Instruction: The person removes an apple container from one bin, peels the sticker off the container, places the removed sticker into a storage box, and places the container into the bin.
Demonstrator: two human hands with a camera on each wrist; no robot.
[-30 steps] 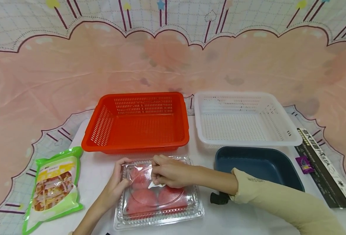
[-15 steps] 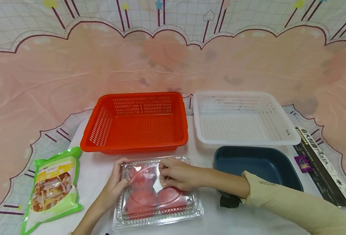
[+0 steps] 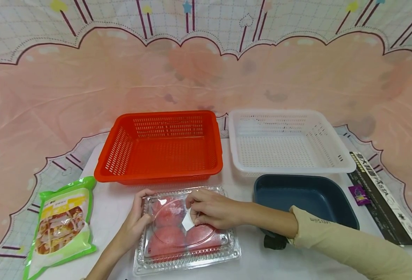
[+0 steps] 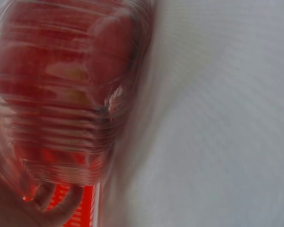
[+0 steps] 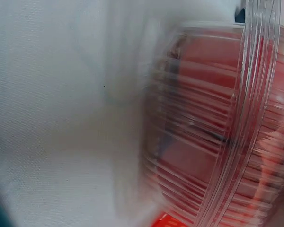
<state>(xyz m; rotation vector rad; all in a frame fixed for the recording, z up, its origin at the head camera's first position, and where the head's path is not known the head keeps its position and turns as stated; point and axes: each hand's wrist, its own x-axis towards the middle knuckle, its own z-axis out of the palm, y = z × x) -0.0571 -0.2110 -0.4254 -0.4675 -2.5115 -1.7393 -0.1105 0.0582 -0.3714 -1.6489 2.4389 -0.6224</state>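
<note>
A clear plastic clamshell box point(image 3: 188, 264) with several round red fruits point(image 3: 170, 236) inside lies on the white table, its lid down. My left hand point(image 3: 134, 223) holds its left side, thumb along the lid and fingers round the far corner; in the left wrist view two fingers point(image 4: 68, 205) bend at the end of the box. Over the lid, my right hand point(image 3: 214, 210) pinches a white label point(image 3: 188, 221) with curled fingers. Part of that label sticks out to the left of the fingertips; the rest is hidden by the hand.
Behind the box stand a red basket point(image 3: 170, 181) and a white basket point(image 3: 293, 170). A dark blue tray point(image 3: 297, 177) lies partly under the right forearm. A green food bag point(image 3: 60, 233) is at left; a black flat package point(image 3: 384, 198) and purple packet point(image 3: 360, 195) lie at right.
My right hand has moved a little to the right over the lid, and more of the white label shows. The left hand keeps its hold on the box.
</note>
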